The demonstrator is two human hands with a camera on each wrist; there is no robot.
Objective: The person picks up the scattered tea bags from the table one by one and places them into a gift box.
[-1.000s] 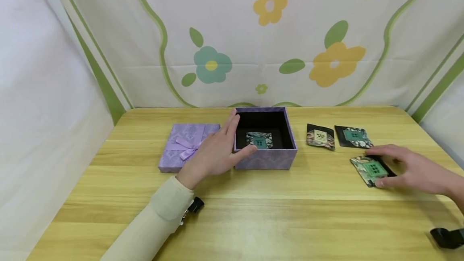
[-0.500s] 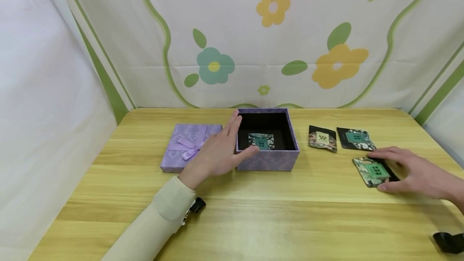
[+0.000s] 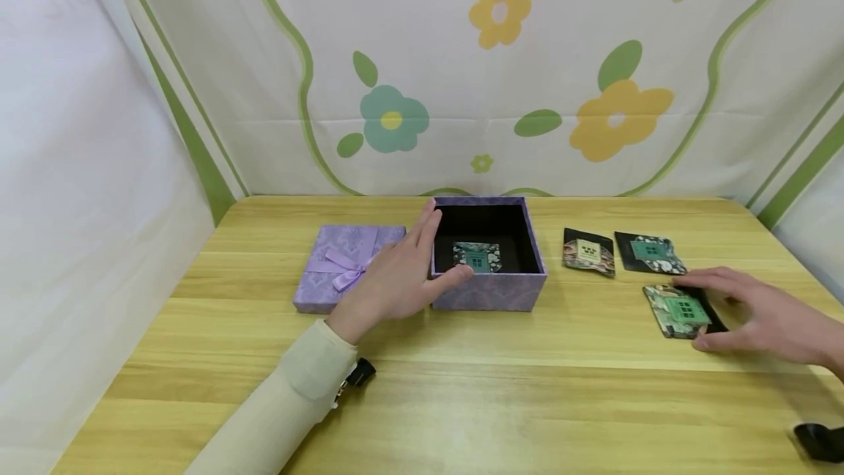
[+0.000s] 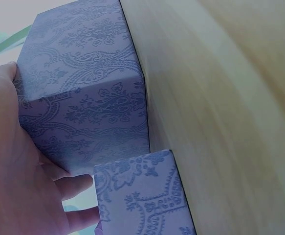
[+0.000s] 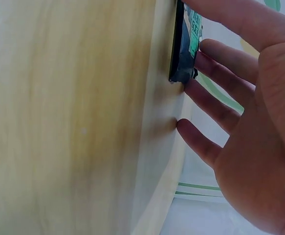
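Note:
An open purple box (image 3: pixel 488 292) stands mid-table with one patterned packet (image 3: pixel 476 256) lying inside. My left hand (image 3: pixel 398 275) rests flat against the box's left wall (image 4: pixel 83 103), fingers straight and thumb at its front corner. Near the table's right edge my right hand (image 3: pixel 752 311) lies over a third packet (image 3: pixel 679 309), thumb and fingers touching its edges (image 5: pixel 185 46) with the fingers fairly straight. Two more packets (image 3: pixel 588 251) (image 3: pixel 649 251) lie behind it.
The box's purple lid with a ribbon bow (image 3: pixel 343 267) lies flat left of the box, beside my left hand. A flowered cloth backdrop (image 3: pixel 501 72) closes off the table's back and sides. A black object (image 3: pixel 820 440) shows at the lower right.
Almost nothing: the right hand has shifted slightly on the nearest packet, and the view has drifted a little. The left hand stays against the box.

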